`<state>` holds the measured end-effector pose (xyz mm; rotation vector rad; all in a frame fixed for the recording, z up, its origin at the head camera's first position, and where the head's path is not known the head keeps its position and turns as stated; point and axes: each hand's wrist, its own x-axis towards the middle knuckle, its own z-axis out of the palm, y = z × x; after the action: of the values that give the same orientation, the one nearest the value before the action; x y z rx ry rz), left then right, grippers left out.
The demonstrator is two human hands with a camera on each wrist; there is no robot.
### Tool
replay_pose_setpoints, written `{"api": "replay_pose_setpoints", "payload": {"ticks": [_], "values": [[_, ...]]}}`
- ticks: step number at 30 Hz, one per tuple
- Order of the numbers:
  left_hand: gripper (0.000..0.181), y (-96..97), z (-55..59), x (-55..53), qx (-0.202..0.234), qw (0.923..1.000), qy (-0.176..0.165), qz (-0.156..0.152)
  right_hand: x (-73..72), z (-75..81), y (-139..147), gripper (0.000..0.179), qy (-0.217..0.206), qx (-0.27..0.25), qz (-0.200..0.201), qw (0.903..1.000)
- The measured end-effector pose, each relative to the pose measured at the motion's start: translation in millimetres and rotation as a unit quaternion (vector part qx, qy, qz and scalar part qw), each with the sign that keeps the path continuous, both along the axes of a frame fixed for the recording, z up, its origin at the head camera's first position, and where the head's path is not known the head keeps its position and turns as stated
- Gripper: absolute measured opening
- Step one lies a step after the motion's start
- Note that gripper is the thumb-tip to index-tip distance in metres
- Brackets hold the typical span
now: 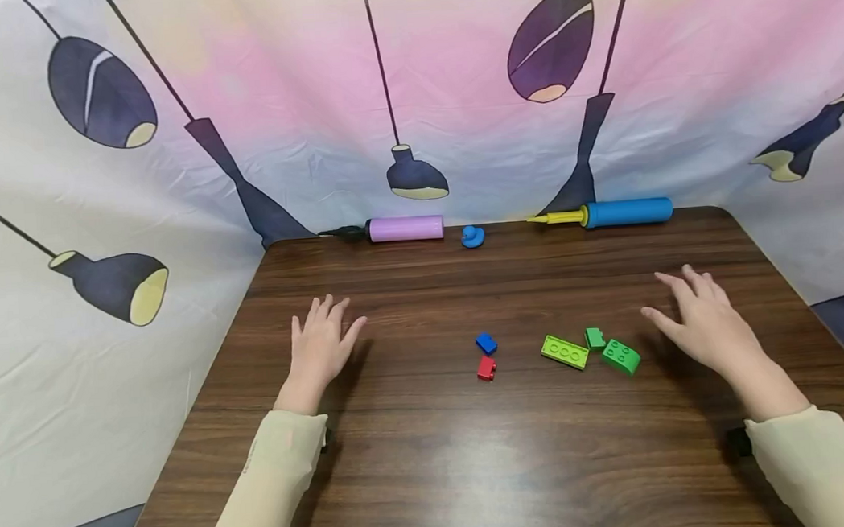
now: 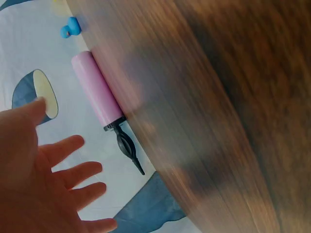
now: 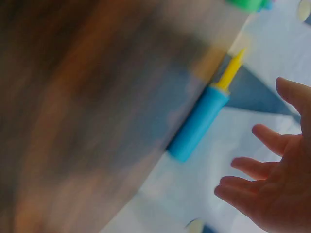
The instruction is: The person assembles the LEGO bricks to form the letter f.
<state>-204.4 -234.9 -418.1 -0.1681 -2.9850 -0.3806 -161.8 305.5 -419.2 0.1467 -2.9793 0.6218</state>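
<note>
My left hand (image 1: 320, 344) hovers over the left part of the table with fingers spread, holding nothing. On the other side my right hand (image 1: 708, 322) is also spread and holds nothing; nearest to it lies a green toy brick (image 1: 621, 356) with a curved end. A smaller green brick (image 1: 595, 338) lies beside that one, and a lime green plate brick (image 1: 564, 352) is just left of them. Around the middle are a small blue brick (image 1: 486, 343) and a red brick (image 1: 486, 368), close together.
Along the back edge of the brown wooden table (image 1: 420, 473) lie a purple hand pump (image 1: 406, 229) with a black nozzle, a blue toy duck (image 1: 473, 237) and a blue hand pump (image 1: 629, 212) with a yellow nozzle. A printed cloth (image 1: 309, 85) hangs behind.
</note>
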Motion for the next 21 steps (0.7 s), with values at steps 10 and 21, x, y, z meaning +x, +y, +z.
{"api": "replay_pose_setpoints", "payload": {"ticks": [10,21], "values": [[0.035,23.4,-3.4,18.2,-0.012,0.9947,0.097,-0.029,7.3,19.3,-58.0,0.053,0.025,0.031,0.067,0.9970],[0.025,80.0,-0.6,42.0,0.042,0.9919,0.028,-0.117,2.5,22.7,-117.3,0.046,0.030,0.031,0.124,0.9914]]}}
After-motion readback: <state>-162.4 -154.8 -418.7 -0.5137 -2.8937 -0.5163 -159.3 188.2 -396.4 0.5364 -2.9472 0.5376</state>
